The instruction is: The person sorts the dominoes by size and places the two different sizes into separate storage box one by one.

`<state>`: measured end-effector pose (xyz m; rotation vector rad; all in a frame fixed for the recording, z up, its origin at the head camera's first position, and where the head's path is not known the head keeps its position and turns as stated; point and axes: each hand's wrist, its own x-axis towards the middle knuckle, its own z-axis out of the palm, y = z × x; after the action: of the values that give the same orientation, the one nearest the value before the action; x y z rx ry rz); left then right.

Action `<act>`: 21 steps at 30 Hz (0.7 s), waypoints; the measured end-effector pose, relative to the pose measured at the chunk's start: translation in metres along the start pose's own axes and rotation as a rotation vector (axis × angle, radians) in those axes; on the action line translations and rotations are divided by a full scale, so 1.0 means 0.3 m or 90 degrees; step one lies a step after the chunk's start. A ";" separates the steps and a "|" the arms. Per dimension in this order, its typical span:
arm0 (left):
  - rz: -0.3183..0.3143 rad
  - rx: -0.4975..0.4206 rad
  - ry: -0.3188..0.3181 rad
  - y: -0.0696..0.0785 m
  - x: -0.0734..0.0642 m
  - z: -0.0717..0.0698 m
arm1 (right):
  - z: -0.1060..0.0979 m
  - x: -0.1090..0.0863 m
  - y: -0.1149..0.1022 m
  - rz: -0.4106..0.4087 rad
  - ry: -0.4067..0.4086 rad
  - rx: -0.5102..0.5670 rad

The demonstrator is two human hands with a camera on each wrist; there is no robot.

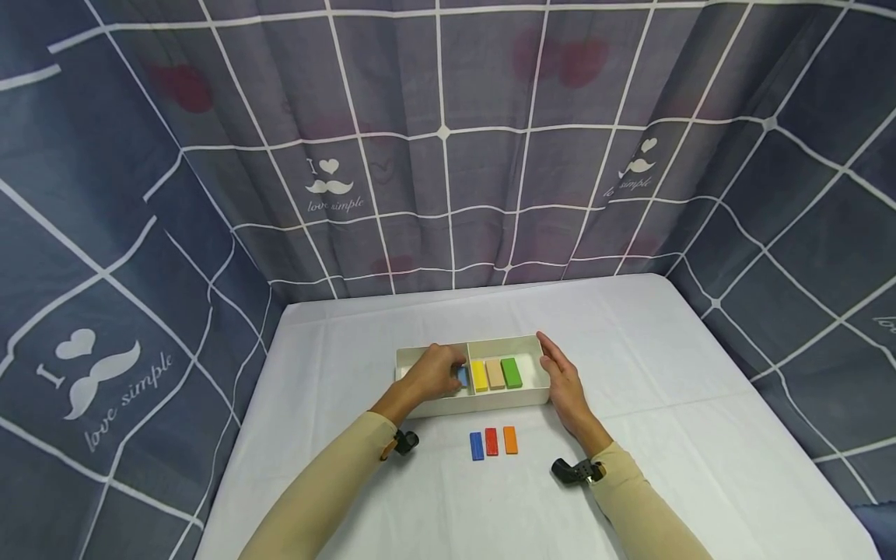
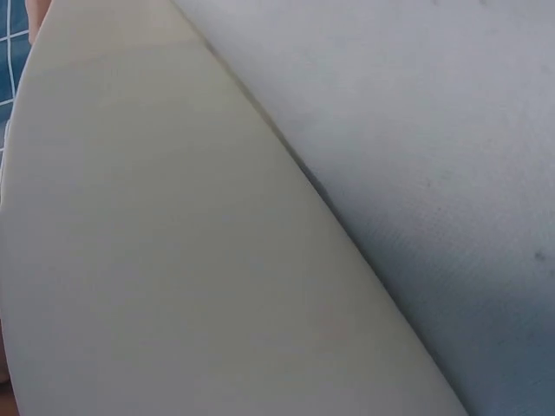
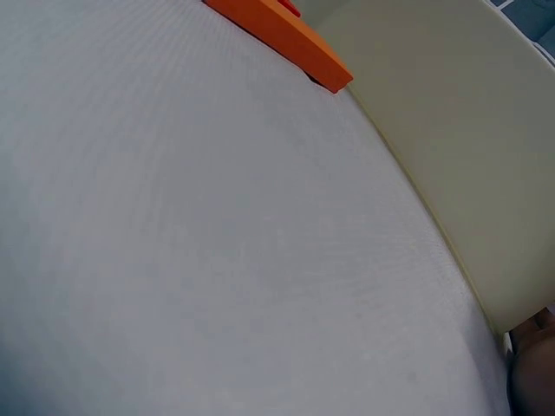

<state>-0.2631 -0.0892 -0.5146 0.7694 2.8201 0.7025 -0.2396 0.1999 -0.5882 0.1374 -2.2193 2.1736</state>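
Inside the box (image 1: 490, 401), the blue block (image 1: 463, 377) is pinched by the left hand (image 1: 434, 372); the box's right end should be steadied by the right hand (image 1: 568, 393), fingers straight.

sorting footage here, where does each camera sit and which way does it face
Head: on the head, facing forward and down at the box; left hand, right hand and sleeves show.
Left wrist: on that wrist, close to the box wall; slivers of skin show.
Right wrist: on that wrist, facing cloth and box wall; skin shows bottom right.
Shared: head and right wrist both show the orange block.
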 end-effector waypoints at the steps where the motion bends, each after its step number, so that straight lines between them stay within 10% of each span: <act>1: 0.002 0.004 0.001 0.001 0.001 0.000 | 0.000 0.000 -0.001 0.000 -0.001 -0.001; 21: 0.005 0.025 0.002 0.001 0.000 -0.003 | -0.001 0.001 0.002 0.001 0.001 -0.004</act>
<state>-0.2630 -0.0892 -0.5137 0.7872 2.8438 0.6519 -0.2400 0.2003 -0.5888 0.1331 -2.2268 2.1657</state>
